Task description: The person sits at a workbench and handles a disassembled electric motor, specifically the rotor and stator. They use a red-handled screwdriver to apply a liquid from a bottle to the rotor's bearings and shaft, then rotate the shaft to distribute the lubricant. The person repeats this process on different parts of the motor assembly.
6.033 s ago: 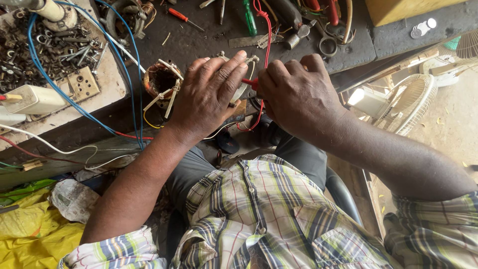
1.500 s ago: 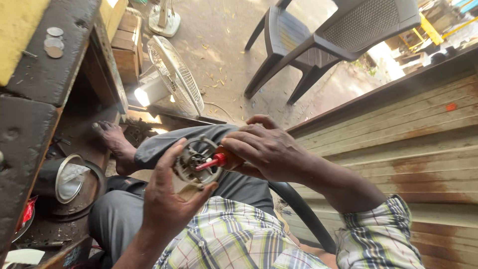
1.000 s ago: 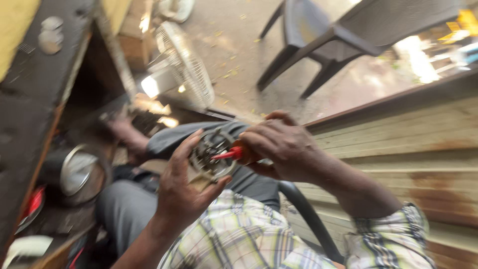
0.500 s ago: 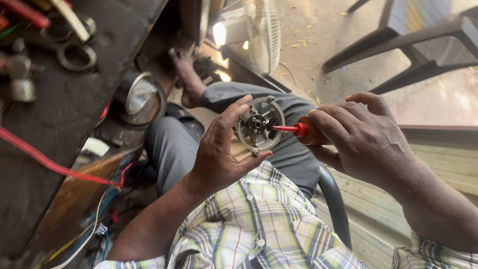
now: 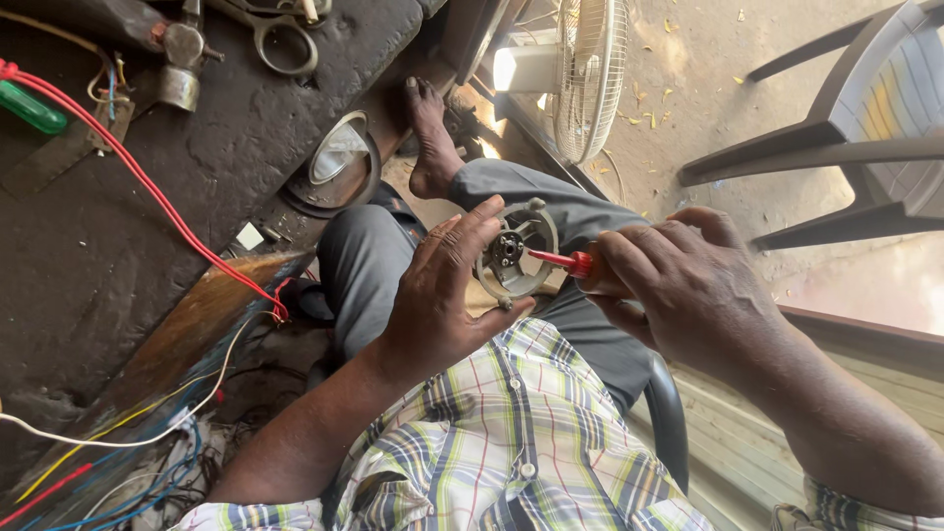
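Head view: left hand (image 5: 442,295) cupped round round metal motor housing (image 5: 513,258), held above lap, over grey trousers; right hand (image 5: 678,285) closed on red-handled screwdriver (image 5: 562,261), tip at housing's centre; hands close together, joined through tool; looks like screw-working step on housing; next move seems to call for steady grip and straight tip. No packages, labels or signs readable; small white scrap (image 5: 249,236) on dark workbench (image 5: 88,256); white fan (image 5: 580,69) on floor beyond.

Round grey metal motor cover (image 5: 515,258), upright above lap, red-handled screwdriver (image 5: 568,263) tip at its centre
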